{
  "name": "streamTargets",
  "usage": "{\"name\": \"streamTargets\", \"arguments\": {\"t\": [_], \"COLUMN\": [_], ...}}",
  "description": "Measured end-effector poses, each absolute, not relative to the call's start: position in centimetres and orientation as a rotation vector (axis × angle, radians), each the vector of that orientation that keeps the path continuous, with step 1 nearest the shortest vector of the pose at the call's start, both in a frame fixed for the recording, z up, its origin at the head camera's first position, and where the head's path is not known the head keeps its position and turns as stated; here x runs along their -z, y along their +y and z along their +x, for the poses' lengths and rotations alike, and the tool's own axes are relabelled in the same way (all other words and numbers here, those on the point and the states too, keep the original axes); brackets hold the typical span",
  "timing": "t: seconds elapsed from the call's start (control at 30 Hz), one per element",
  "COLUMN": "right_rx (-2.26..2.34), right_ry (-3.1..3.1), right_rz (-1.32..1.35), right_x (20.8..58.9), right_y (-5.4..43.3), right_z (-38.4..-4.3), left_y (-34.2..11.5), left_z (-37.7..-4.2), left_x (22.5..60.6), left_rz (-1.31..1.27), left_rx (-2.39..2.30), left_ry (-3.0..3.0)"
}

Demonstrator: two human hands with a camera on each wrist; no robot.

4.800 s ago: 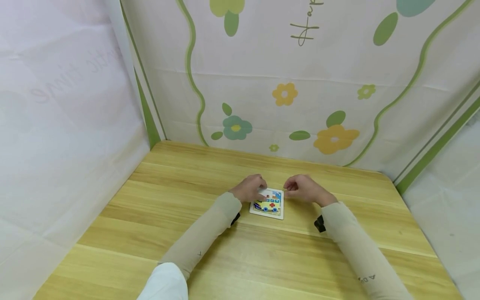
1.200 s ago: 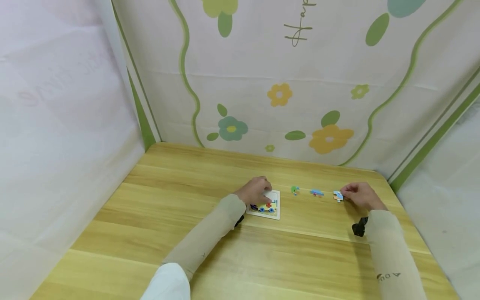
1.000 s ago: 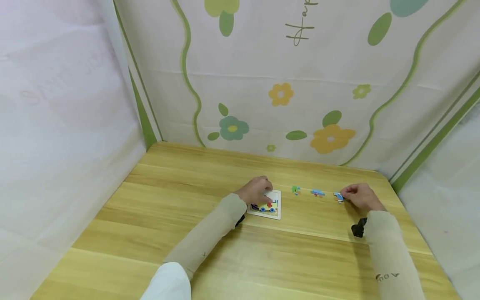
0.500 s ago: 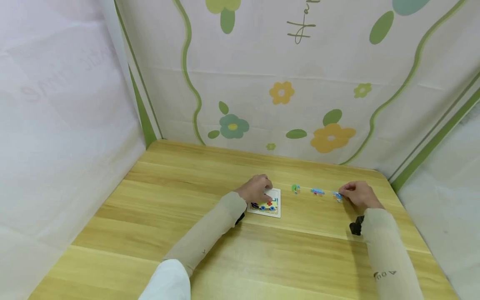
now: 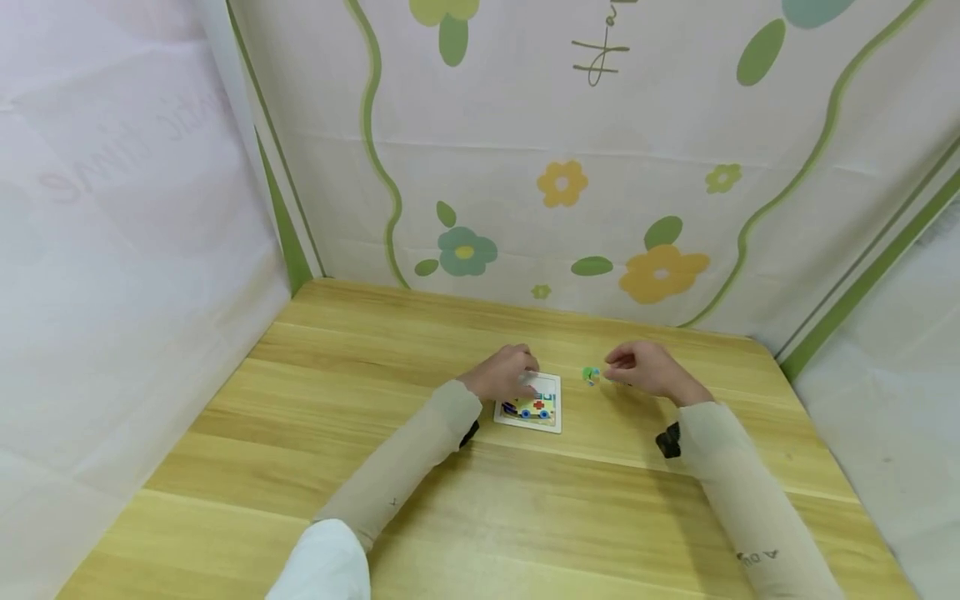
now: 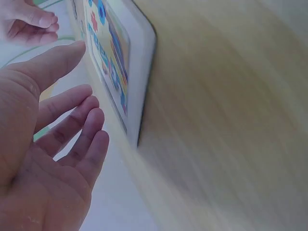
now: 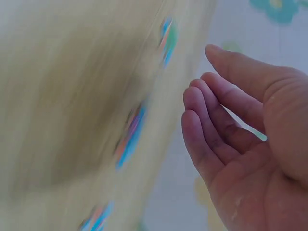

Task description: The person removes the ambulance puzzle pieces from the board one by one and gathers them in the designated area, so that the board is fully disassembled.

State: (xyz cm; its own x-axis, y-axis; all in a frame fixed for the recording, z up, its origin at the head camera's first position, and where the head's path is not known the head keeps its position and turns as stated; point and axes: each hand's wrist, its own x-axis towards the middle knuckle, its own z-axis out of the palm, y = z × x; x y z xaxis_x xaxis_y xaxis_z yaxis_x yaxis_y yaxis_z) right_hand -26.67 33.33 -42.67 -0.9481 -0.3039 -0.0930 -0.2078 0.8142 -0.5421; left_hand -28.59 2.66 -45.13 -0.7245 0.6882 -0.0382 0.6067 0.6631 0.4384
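A small white puzzle board [image 5: 542, 410] with a colourful vehicle picture lies on the wooden table [image 5: 360, 483]. My left hand [image 5: 504, 377] is at its far left corner. In the left wrist view that hand [image 6: 57, 144] has relaxed, straight fingers beside the board's edge [image 6: 139, 72]. My right hand [image 5: 641, 368] hovers just right of a green puzzle piece [image 5: 591, 377]. Its palm [image 7: 231, 134] is open and holds nothing. Three loose pieces show blurred in the right wrist view: one [image 7: 167, 41], a second [image 7: 130, 137] and a third [image 7: 97, 217].
Flower-printed fabric walls [image 5: 570, 183] close in the table at the back and on both sides. Bare wood stretches to the left and towards the front edge. A black wrist strap [image 5: 667, 440] sits on my right sleeve.
My right hand let go of the blue piece at the far right and moved left, close to the green piece. The left hand stayed at the board.
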Motion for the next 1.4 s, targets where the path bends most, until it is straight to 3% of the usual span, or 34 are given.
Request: {"name": "streamTargets", "arguments": {"t": [0.3,0.6,1.4], "right_rx": [0.721,0.64,0.549], "right_ry": [2.733,2.619,2.653], "right_rz": [-0.675,-0.837,-0.897], "right_x": [42.0,42.7,43.3], "right_y": [25.6,21.0,18.4], "right_z": [-27.0,-26.8,-26.0], "left_y": [0.4,-1.2,-2.1], "left_z": [-28.1,-27.3,-27.2], "left_x": [44.9,44.7,45.4], "left_rz": [1.062,1.077,1.108], "left_rx": [-0.538,-0.6,-0.663], "left_ry": [2.659,2.623,2.621]}}
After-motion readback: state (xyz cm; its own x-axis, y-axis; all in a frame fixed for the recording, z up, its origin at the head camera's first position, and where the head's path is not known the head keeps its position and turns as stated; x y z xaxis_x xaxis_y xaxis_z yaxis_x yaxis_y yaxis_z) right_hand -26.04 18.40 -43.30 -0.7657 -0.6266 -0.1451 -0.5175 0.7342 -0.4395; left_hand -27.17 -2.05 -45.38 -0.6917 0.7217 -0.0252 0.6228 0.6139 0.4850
